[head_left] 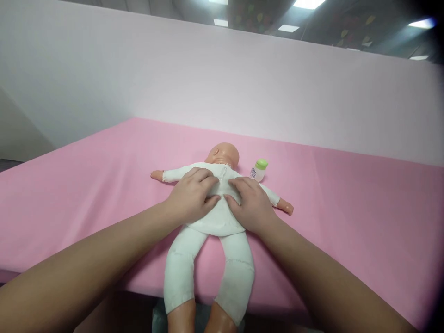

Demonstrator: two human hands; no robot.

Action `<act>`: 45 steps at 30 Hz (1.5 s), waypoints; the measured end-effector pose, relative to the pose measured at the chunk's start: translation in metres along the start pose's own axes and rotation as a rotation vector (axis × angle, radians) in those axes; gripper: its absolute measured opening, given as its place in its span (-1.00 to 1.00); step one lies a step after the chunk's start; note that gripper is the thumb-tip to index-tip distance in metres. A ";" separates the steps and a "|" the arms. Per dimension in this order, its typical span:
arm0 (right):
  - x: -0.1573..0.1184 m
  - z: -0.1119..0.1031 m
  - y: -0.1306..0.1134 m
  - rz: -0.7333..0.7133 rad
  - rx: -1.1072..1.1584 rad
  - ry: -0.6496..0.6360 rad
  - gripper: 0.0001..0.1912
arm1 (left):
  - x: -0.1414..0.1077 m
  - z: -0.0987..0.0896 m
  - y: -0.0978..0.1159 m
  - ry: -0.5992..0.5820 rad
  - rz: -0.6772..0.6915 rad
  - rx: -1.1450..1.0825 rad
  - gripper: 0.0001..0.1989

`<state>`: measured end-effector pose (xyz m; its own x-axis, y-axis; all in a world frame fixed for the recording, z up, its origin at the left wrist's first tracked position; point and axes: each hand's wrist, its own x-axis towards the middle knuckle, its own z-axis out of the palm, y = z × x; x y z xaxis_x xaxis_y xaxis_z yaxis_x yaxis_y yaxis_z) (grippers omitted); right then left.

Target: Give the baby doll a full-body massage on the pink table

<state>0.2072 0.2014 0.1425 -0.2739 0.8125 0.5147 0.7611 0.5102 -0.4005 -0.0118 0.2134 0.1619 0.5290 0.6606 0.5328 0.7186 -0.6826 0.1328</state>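
Observation:
A baby doll (217, 224) with a white cloth body lies on the pink-covered table, its bald head away from me and its back apparently up. Its arms spread to both sides, and its legs reach over the near table edge. My left hand (194, 195) rests on the left side of the doll's upper back, fingers apart and slightly bent. On the right side, my right hand (252, 201) lies in the same way, its thumb and fingers apart. A small gap of white cloth shows between the two hands. Neither hand grips anything.
A small clear bottle with a green cap (259, 170) stands beside the doll's right-side arm, just beyond my right hand. The pink table cover (347, 208) spreads to both sides. Behind it rises a pale wall panel (243, 88). Something grey-green is below the near edge.

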 end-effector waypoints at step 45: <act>0.006 0.015 0.013 -0.002 -0.022 -0.024 -0.43 | 0.004 0.008 -0.011 -0.117 0.035 0.076 -0.28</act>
<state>0.2071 0.2168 0.1287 -0.2894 0.8181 0.4969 0.7733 0.5058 -0.3823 -0.0141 0.2261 0.1554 0.6002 0.6716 0.4345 0.7286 -0.6832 0.0496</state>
